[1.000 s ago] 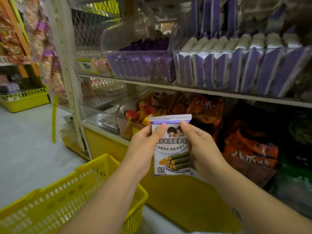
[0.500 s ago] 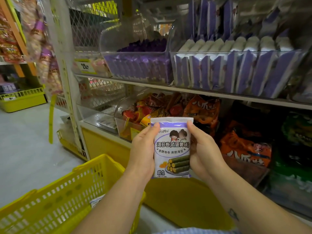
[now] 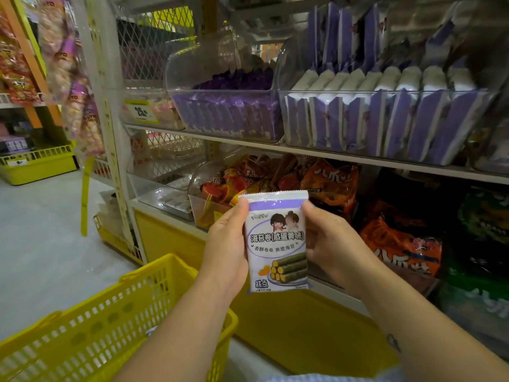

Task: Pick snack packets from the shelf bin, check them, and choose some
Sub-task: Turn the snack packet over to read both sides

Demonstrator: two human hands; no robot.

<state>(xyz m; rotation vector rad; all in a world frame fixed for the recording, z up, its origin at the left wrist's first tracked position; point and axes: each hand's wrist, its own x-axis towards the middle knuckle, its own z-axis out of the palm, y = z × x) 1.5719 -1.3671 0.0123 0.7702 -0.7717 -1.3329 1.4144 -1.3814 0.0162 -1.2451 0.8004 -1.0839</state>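
Both hands, left (image 3: 227, 245) and right (image 3: 329, 245), pinch the side edges of a glossy, flat, rectangular packet (image 3: 276, 241), upright above a perforated yellow plastic basket (image 3: 115, 321).

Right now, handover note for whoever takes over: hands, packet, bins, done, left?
Left hand grips the snack packet by its left edge; right hand grips the right edge.
Packet upright, front toward the camera, held before the lower shelf. Purple packets fill the clear bin on the upper shelf. Yellow basket sits lower left.
Done: one packet picked, under check.
Left: keep it or return it, then pick more.
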